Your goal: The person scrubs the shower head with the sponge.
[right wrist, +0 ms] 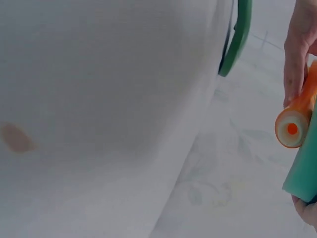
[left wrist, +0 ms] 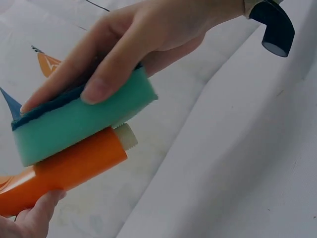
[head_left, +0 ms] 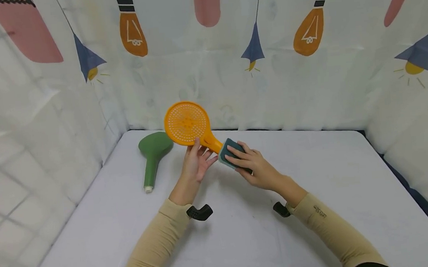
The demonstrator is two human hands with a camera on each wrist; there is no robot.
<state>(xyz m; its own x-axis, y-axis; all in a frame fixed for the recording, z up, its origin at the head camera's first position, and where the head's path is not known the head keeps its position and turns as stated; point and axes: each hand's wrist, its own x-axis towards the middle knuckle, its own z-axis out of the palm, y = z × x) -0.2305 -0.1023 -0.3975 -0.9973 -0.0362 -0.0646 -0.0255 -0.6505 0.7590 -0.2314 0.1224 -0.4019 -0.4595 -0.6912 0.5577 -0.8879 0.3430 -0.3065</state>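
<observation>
An orange shower head with a round perforated face is held up above the table, its face toward the head camera. Fingers of my left hand grip it near the neck, where handle and face meet. My right hand holds a sponge, dark on one side and light green on the other. In the left wrist view the sponge's light side lies against the orange handle, near its pale threaded end. The right wrist view catches the handle's hollow end beside the sponge.
A green shower head with a white threaded end lies on the white-covered table, left of my left hand. White curtains printed with lamps and bulbs stand behind the table and at both sides.
</observation>
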